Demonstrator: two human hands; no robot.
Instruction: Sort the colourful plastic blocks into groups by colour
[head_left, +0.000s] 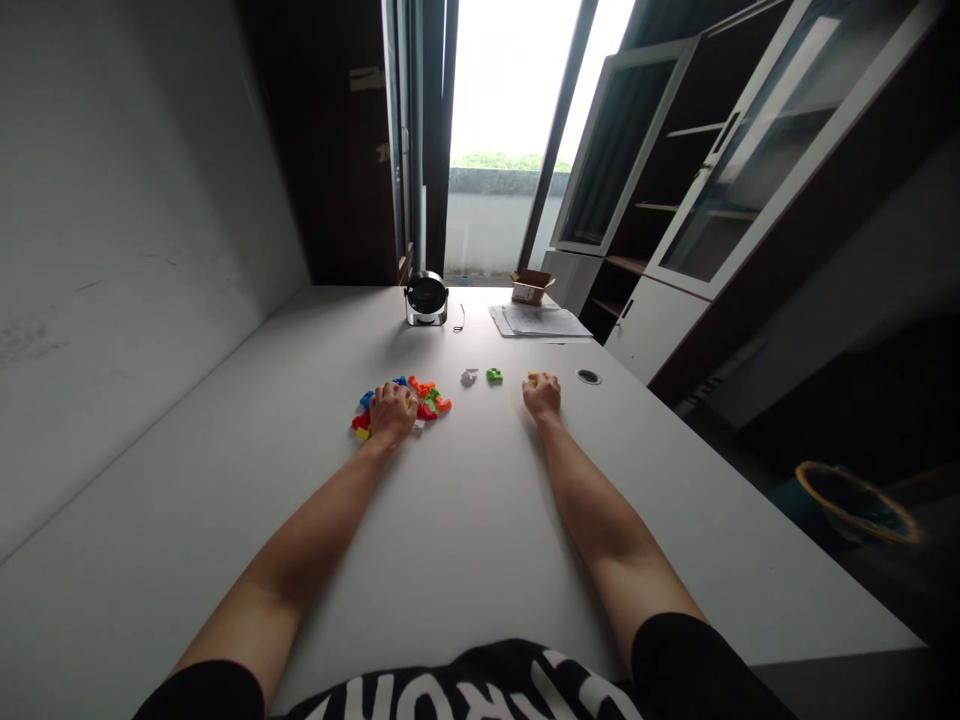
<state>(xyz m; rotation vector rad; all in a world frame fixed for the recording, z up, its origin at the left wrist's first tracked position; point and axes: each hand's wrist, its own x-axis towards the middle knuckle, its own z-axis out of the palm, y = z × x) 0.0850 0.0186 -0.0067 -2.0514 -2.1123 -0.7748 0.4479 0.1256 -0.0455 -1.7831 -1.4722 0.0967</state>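
Observation:
Colourful small plastic toy blocks lie in a loose pile [424, 389] on the left part of the white table, in red, orange, blue, green, yellow and white. Over that pile is my left hand [393, 411], its fingers curled down, with a bit of yellow block [411, 401] showing at the thumb side. Farther right, my right hand [543, 397] rests on the table, closed round a small yellow block [533, 378] that is mostly hidden by the fingers. Between the hands sit a white block [469, 376] and a green block [494, 375], set apart from each other.
Toward the far edge of the table [465, 520] stand a round black device on a stand [426, 298] and an open cardboard box [531, 287]. Papers [541, 321] lie before the box. A cable hole [589, 377] is right of my right hand. A wall borders the left side.

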